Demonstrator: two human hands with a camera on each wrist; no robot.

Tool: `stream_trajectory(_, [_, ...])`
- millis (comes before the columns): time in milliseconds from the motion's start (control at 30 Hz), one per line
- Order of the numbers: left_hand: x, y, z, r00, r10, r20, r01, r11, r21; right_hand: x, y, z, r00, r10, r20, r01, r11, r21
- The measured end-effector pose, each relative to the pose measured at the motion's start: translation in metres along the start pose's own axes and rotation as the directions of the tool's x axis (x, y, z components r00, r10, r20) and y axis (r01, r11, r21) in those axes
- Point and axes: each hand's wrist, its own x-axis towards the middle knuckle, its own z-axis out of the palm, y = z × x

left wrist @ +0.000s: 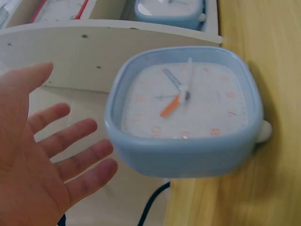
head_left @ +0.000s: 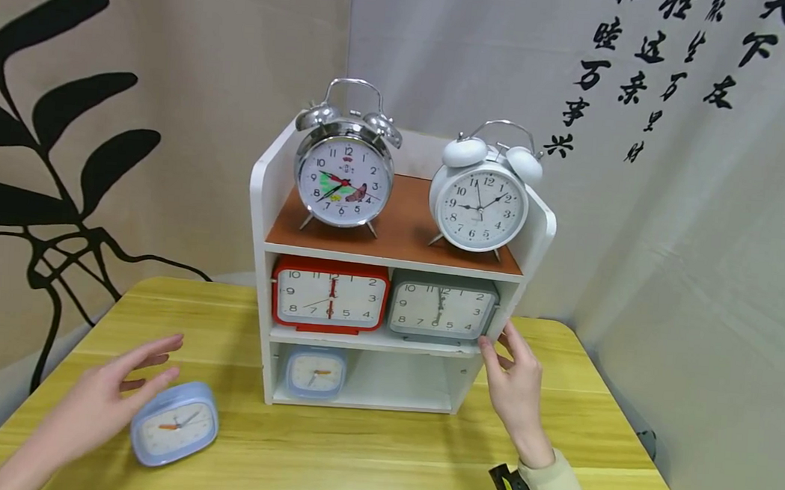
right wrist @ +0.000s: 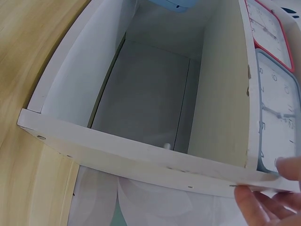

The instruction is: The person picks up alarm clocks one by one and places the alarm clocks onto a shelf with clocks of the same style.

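Observation:
A light blue square alarm clock (head_left: 181, 442) stands on the table at front left. Beside it my left hand (head_left: 95, 407) hovers with fingers extended; in the left wrist view the spread fingertips (left wrist: 106, 167) are near its edge without gripping it. My right hand (head_left: 519, 388) holds the right side panel of the white shelf (head_left: 534, 239), thumb at the front edge, fingers on the outer face. Close to that thumb is a grey rectangular clock (head_left: 442, 308), with a red one (head_left: 331, 297) to its left. Another light blue clock (head_left: 316, 373) sits at the left of the bottom compartment.
On the brown top board stand a silver twin-bell alarm clock (head_left: 345, 175) and a white twin-bell one (head_left: 481, 205). The yellow wooden table (head_left: 352, 460) carries the shelf. Behind hangs a curtain (head_left: 239, 101) with black leaf prints and writing. A black clip is on the right sleeve (head_left: 556, 487).

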Motion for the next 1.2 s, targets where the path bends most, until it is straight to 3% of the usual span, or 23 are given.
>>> stream_trajectory(133, [-0.005, -0.005, 0.005, 0.997, -0.013, 0.072, 0.011, 0.999, 0.035, 0.001, 0.002, 0.001, 1.0, -0.008, -0.01, 0.008, 1.0, -0.017])
stream_trajectory(300, [-0.011, -0.009, 0.01, 0.994, -0.024, 0.11, 0.018, 0.999, 0.05, 0.001, 0.004, 0.002, 1.0, -0.012, -0.028, 0.011, 0.999, -0.033])
stream_trajectory(600, [-0.013, -0.014, 0.013, 0.99, -0.04, 0.133, 0.033, 0.998, 0.058, 0.0, 0.01, 0.003, 0.999, -0.03, -0.045, 0.029, 0.999, -0.021])
stream_trajectory(833, [-0.016, -0.023, 0.016, 0.991, -0.007, 0.136, 0.002, 0.999, 0.037, -0.002, 0.01, 0.004, 0.999, -0.031, -0.027, 0.03, 0.999, -0.023])
stream_trajectory(1200, [-0.022, -0.031, 0.023, 0.991, -0.018, 0.132, 0.007, 0.997, 0.077, -0.003, 0.01, 0.004, 1.0, -0.015, -0.013, 0.014, 0.999, -0.036])
